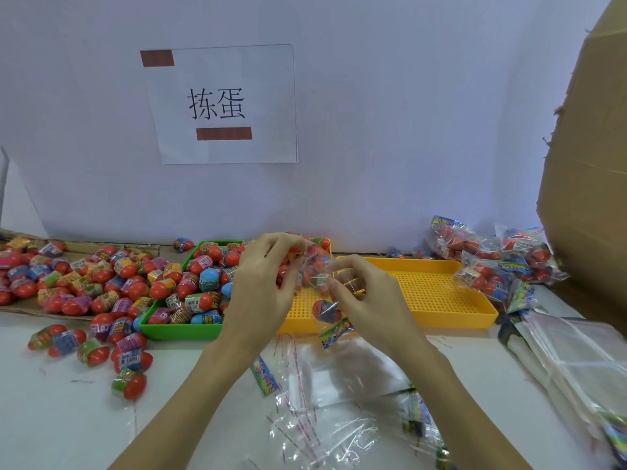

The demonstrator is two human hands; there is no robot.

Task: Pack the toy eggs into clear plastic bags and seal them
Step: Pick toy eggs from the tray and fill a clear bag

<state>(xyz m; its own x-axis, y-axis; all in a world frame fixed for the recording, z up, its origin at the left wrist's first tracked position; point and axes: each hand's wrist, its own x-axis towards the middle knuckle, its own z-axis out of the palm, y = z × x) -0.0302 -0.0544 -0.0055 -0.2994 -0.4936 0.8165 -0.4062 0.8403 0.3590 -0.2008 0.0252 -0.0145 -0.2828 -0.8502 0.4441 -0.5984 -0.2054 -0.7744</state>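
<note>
A clear plastic bag (317,276) holding toy eggs (326,310) was pinched between the left hand (264,286) and right hand (366,300), raised above the yellow tray (441,293) near the bench's back edge; loose eggs (101,279) were heaped toward its left edge.

My hands (305,283) are covering part of the green tray (176,329) and the bag's (317,273) mouth; the cardboard box (590,164) is running off the right edge, blurring.
</note>
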